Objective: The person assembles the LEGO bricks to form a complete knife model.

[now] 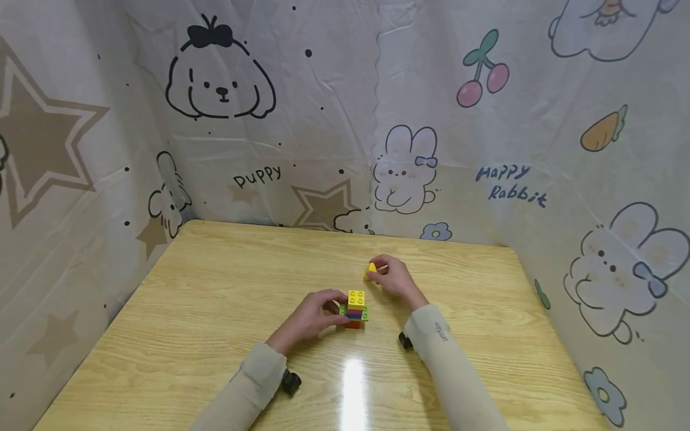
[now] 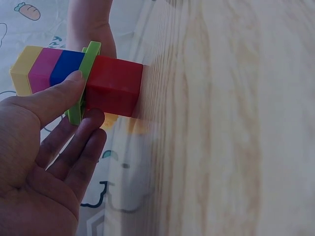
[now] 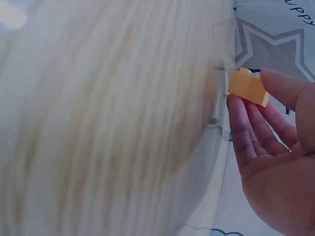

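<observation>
My left hand (image 1: 314, 313) pinches a small upright stack of toy building bricks between thumb and fingers. From the bottom it runs red brick (image 2: 115, 86), green plate (image 2: 90, 58), blue brick (image 2: 66, 68), magenta brick (image 2: 44, 70) and a yellow brick (image 1: 356, 297) with studs on top. The thumb lies at the blue brick and the edge of the wider green plate. A little farther back and to the right, my right hand (image 1: 396, 279) holds a separate yellow brick (image 3: 247, 88) between thumb and fingertips, at or close to the table; contact is unclear.
The wooden table (image 1: 226, 269) spreads around both hands. A pale printed cloth (image 1: 323, 120) hangs behind it and along the sides. Black straps with small devices sit at both wrists, below the beige sleeves (image 1: 447, 359).
</observation>
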Demonstrator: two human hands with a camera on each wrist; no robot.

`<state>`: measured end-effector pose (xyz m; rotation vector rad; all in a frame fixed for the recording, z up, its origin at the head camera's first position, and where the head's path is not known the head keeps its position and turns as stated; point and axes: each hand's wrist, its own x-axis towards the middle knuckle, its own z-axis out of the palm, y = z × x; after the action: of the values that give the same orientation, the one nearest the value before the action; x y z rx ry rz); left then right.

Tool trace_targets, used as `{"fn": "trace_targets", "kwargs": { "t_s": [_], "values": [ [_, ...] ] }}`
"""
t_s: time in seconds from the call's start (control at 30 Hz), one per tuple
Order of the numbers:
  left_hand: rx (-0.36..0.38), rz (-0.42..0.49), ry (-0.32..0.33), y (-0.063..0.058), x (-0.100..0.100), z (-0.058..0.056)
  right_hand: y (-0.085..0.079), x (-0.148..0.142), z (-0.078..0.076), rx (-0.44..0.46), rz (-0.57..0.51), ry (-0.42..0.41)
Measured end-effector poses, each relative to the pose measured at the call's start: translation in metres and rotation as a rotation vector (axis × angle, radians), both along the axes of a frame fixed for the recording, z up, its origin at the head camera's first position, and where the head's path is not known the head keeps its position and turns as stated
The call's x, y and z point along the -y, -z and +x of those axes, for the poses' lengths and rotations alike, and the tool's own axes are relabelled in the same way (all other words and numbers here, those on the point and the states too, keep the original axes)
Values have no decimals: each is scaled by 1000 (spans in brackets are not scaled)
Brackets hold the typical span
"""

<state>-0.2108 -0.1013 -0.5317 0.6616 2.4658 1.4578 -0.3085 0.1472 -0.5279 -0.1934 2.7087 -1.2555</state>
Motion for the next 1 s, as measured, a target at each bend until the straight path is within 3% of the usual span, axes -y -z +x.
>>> {"fn": "trace_targets", "kwargs": {
  "t_s": [0.27,0.4,0.67,1.0],
  "values": [
    [7,1,2,3,-1,3,-12,-7,11,-14,-58,42],
    [13,6,0,3,-2,2,-21,-9,12,-62,-131,60],
    [20,-14,-22,0,1,-1,-36,-8,17,-126,-318,13],
    [4,-15,-13,-3,-2,0,-43,-9,25,-129,-454,7]
  ]
}}
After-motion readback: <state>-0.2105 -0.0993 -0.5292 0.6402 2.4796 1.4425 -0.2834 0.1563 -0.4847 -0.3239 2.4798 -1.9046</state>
